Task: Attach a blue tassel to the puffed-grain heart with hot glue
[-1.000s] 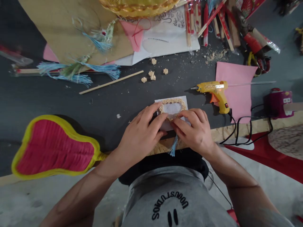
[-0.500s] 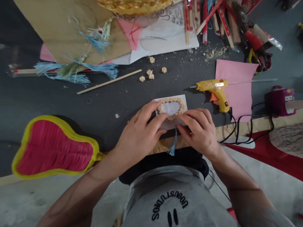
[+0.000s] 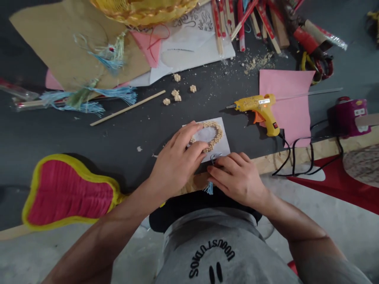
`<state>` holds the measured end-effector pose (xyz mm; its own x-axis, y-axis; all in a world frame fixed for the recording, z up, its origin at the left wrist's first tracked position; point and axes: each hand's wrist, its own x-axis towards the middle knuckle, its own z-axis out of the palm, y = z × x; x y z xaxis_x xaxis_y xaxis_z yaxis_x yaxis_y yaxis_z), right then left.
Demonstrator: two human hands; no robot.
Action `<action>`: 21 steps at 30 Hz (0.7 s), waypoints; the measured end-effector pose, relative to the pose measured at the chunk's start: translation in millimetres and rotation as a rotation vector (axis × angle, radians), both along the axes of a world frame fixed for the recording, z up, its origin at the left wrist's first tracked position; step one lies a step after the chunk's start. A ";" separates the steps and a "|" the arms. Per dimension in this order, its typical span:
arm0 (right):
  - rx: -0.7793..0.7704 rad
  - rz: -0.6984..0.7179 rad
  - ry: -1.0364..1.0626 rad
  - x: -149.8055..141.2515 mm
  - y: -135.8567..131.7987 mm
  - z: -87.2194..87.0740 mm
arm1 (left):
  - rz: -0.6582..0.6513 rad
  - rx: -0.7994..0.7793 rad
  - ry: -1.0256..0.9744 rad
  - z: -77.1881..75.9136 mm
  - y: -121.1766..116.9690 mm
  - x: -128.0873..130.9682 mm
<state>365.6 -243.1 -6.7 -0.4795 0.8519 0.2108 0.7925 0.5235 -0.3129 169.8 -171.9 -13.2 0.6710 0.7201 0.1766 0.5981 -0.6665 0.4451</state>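
Note:
A ring of small pale wooden flower-like beads (image 3: 219, 136) lies on a white paper card (image 3: 225, 147) near the table's front edge. My left hand (image 3: 174, 159) has its thumb and fingers closed on the ring's left side, hiding that part. Below the ring, the fingertips of my right hand (image 3: 239, 175) pinch the top of a blue tassel (image 3: 209, 188), whose cord loop shows on the card. The tassel's threads hang over the wooden edge, partly behind the fingers.
Several loose bead flowers (image 3: 176, 94) and a thin wooden stick (image 3: 127, 108) lie further back. A yellow glue gun (image 3: 260, 108) rests at right, partly on pink paper (image 3: 296, 122). To the left is a red fan with yellow trim (image 3: 71, 193). A yellow basket (image 3: 142, 12) stands behind.
My right hand has moved from the ring's lower right side down to the tassel and now pinches it. My left hand stays on the ring. The view has shifted slightly.

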 end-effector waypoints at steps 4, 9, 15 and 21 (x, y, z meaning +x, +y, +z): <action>-0.017 -0.006 0.016 0.5 -2.1 -4.4 | 0.029 -0.008 0.000 -1.9 -0.1 0.6; -0.052 -0.061 0.049 -2.3 -5.1 -7.5 | 0.032 0.008 0.011 -2.9 -0.4 0.5; -0.070 -0.098 0.118 -4.1 -3.6 -7.4 | 0.025 0.034 -0.004 -3.2 -1.9 0.2; -0.048 -0.119 0.130 3.3 -1.5 -9.7 | 0.025 0.009 -0.002 -4.9 -1.5 -1.2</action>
